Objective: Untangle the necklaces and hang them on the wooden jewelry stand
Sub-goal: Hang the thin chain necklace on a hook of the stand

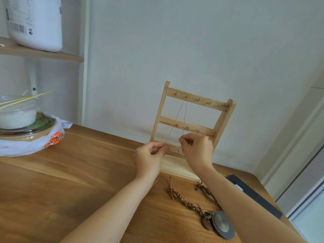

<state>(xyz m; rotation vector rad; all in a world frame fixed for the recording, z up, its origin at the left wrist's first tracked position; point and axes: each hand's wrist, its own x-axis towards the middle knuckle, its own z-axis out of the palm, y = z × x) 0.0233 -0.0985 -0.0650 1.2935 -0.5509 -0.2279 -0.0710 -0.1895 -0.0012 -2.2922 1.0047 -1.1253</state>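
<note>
Pale wood makes up the jewelry stand (198,99), upright at the far side of the table (87,172), roughly one o'clock from the middle of the view; a thin chain necklace (176,120) loops over the second hook of the top rail, its two strands running down toward six and seven o'clock. The left hand (149,158) pinches one strand between thumb and fingertips at seven o'clock from the stand's middle; the right hand (198,149), fingers curled in tight, pinches the other at six o'clock (whether there is a knot or clasp there is too fine to tell). The step in hand looks like settling this chain on its hook; the braided necklace (189,204) lies flat on the table at five o'clock from the hands, its round pendant (222,223) nearest the viewer, not yet hung. The next move calls for a gentle release so the chain hangs straight; then the braided one must be lifted by its ends.
</note>
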